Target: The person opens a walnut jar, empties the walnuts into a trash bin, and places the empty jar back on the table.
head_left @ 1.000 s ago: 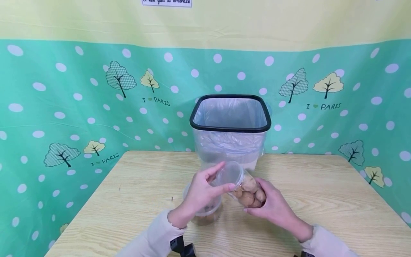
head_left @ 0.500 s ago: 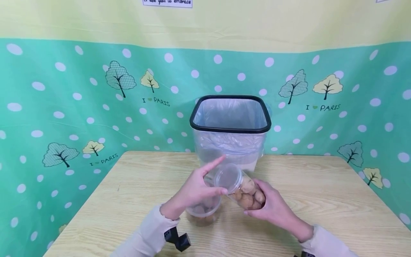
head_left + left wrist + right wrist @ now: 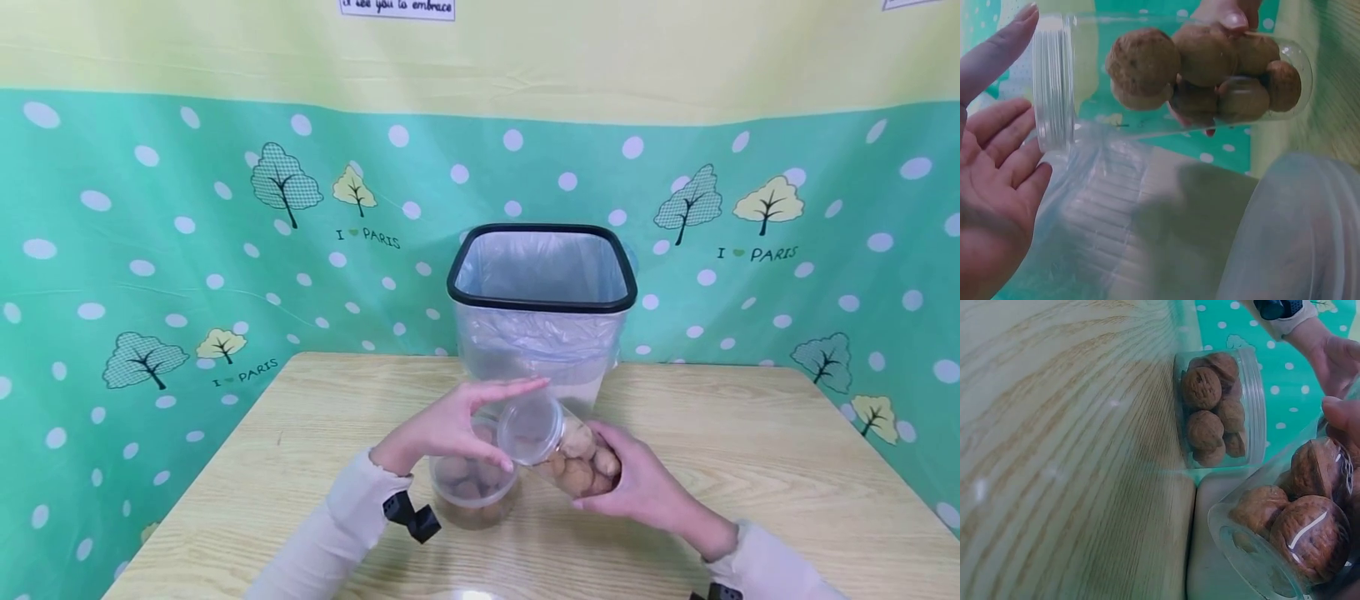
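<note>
Walnut jar point(image 3: 1090, 78), clear and capped, is gripped near its base by the right hand point(image 3: 641, 479), whose fingers and thumb curl round the wall. It leans, raised over the worktop point(image 3: 337, 433), with its lid point(image 3: 530, 427) tipped up towards the left hand point(image 3: 453, 423). The walnuts point(image 3: 1204, 56) inside lie bunched in the base half, leaving a gap below the lid. That left hand is open, thumb and fingers spread apart on opposite sides of the lid; whether any fingertip touches it, I cannot tell. Both arms wear pale sleeves point(image 3: 307, 533), with a small black device point(image 3: 411, 515) at the left wrist.

Just beyond the left thumb, a wider clear jar point(image 3: 474, 518) stands upright on the worktop, its cover on and more walnuts inside. Behind both jars, towards the far edge of the worktop, is a bin point(image 3: 525, 333) with a black rim and a thin plastic liner point(image 3: 543, 262). Past that hangs a cloth backdrop point(image 3: 300, 250), green with white dots and printed trees below, yellow above.
</note>
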Available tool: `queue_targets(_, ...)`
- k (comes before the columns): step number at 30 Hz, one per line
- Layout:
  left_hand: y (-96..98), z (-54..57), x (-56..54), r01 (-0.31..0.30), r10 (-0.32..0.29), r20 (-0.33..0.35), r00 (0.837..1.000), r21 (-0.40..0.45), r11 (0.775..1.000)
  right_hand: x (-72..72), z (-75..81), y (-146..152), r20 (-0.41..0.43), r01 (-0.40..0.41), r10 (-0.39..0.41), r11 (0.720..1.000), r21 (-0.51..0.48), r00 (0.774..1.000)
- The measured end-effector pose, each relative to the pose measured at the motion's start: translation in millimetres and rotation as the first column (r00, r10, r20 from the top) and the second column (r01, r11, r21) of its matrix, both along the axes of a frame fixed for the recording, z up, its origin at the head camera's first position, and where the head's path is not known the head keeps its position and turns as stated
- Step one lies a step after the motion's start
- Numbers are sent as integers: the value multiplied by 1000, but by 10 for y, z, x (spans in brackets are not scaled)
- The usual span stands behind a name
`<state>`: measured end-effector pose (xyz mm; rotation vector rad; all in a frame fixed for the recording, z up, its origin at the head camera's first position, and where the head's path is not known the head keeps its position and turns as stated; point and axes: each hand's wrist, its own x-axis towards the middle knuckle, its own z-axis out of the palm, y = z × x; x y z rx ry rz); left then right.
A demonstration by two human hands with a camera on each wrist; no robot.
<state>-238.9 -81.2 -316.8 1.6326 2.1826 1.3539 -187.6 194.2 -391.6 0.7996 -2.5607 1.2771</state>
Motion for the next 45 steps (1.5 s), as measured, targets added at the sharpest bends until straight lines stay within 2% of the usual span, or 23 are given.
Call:
queue_targets(7, -18, -2, -5, 60, -60, -3, 998, -14, 998, 24, -2, -3, 9, -66, 67, 996, -52, 998)
queue_targets(13, -2, -10, 11, 56, -56, 36, 998, -8, 998, 33, -19, 5, -2, -56, 56, 997, -54, 998)
queue_targets(19, 17, 3, 49, -16, 16, 18, 1000, -28, 999, 49, -29, 5, 17, -26, 28, 997, -74, 999)
queue_targets(26, 72, 13, 118, -148, 150, 75, 986, -31, 989, 47, -46, 16, -37, 51, -53, 998, -36, 998)
queue_targets(28, 88, 8, 144, -189, 191, 88, 978, -29, 982, 35, -51, 21, -55, 52, -54, 998, -40, 997)
queue_targets(31, 109, 1, 192, -257, 259, 130, 957, -35, 966, 15, -61, 28, -66, 28, -33, 998, -62, 997)
queue_targets(33, 122, 0, 230, -306, 309, 162, 937, -44, 951, 7, -69, 28, -92, 43, -47, 998, -51, 995)
queue_targets(36, 146, -12, 276, -374, 377, 195, 905, -52, 926, 10, -78, 24, -140, 105, -106, 994, -13, 984)
queue_targets(40, 183, -13, 336, -468, 470, 178, 864, -59, 882, 11, -87, 18, -180, 162, -156, 987, 16, 971)
queue_targets(43, 204, -18, 370, -513, 516, 162, 841, -62, 856, 4, -100, 13, -196, 177, -168, 984, 28, 966)
queue_targets(45, 212, -32, 380, -529, 532, 156, 832, -65, 846, 2, -107, 9, -204, 186, -175, 982, 33, 963)
